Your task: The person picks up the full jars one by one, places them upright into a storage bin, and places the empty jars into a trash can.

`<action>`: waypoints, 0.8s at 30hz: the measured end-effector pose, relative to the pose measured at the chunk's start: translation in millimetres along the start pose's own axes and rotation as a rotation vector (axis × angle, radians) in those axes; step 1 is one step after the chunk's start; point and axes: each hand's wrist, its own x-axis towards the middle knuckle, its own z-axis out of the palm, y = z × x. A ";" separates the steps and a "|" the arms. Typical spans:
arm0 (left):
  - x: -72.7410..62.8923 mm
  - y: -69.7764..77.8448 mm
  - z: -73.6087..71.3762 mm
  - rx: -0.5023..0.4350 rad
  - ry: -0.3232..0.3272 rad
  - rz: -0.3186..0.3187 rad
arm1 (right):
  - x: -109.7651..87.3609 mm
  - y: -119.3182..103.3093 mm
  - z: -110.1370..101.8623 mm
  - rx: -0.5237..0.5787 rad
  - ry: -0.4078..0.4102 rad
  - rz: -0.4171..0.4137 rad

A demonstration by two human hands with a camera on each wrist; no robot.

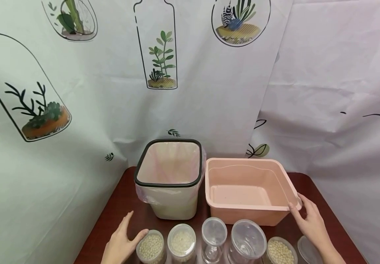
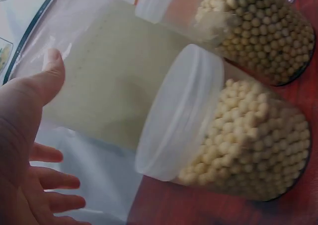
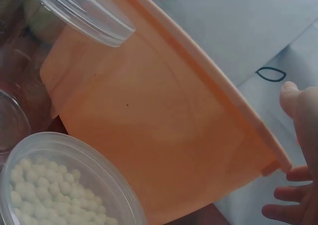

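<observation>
My left hand (image 1: 119,240) is spread, its thumb beside the lid of the leftmost jar of pale round beans (image 1: 151,247). In the left wrist view that lidded jar (image 2: 233,135) stands apart from the fingers. At the right front corner of a pink plastic tub (image 1: 242,209), my right hand (image 1: 312,220) has its thumb and fingers loosely parted. The right wrist view shows these fingers (image 3: 288,192) right at the tub's corner, not wrapped round it. Nothing lies inside the tub.
A bin (image 1: 176,201) with a black rim and a thin liner stands left of the tub. Along the front are another bean jar (image 1: 182,242), a narrow clear jar (image 1: 214,234), a wide clear jar (image 1: 248,240), a third bean jar (image 1: 280,252) and a clear lidded container (image 1: 308,249).
</observation>
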 end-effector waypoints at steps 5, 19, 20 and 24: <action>-3.4 -5.3 14.2 -0.007 -0.018 0.031 | 1.0 2.2 4.2 0.039 -0.030 0.070; -8.9 -12.6 42.1 -0.089 -0.140 0.065 | 1.7 5.8 10.8 0.188 -0.195 0.273; -9.5 -12.9 43.6 -0.094 -0.141 0.082 | 2.0 6.9 11.6 0.201 -0.201 0.287; -10.4 -14.0 47.4 -0.109 -0.130 0.131 | 4.6 27.8 26.1 0.257 -0.160 0.291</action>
